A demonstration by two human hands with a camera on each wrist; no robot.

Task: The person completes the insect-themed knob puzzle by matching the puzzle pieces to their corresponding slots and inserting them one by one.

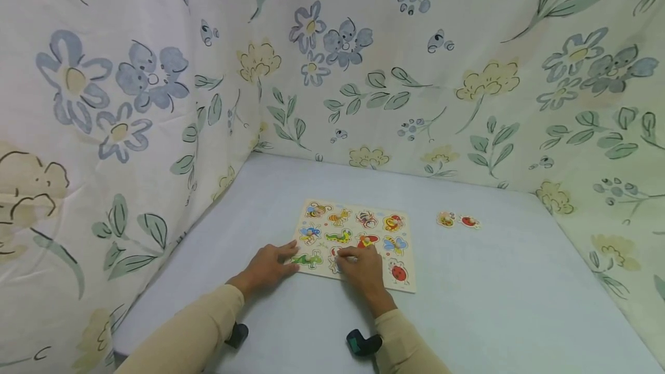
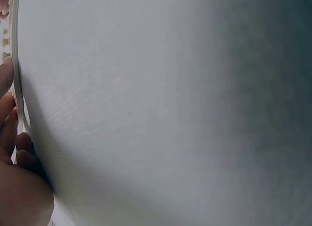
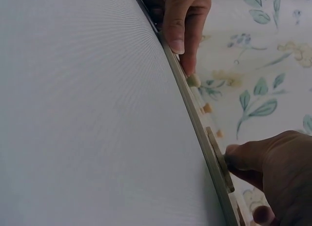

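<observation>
A wooden knob puzzle board (image 1: 322, 205) with colourful insect pieces lies on the table. My left hand (image 1: 266, 265) holds its near left corner, thumb at the front edge and index finger along the left side, beside the green grasshopper piece (image 1: 307, 260). Over the near row, my right hand (image 1: 363, 270) pinches a puzzle piece (image 1: 334, 253) by its knob. In the right wrist view that piece (image 3: 219, 158) sits slightly tilted at the board's surface, under the thumb and fingertips. Its picture is mostly hidden by the hand. The ladybird piece (image 1: 399, 273) lies right of this hand.
Two loose insect pieces, a yellowish one (image 1: 445, 220) and a red one (image 1: 470, 222), lie on the table (image 1: 499, 281) to the right of the board. A floral curtain (image 1: 363, 114) encloses the table at the back and sides. Dark straps circle both wrists.
</observation>
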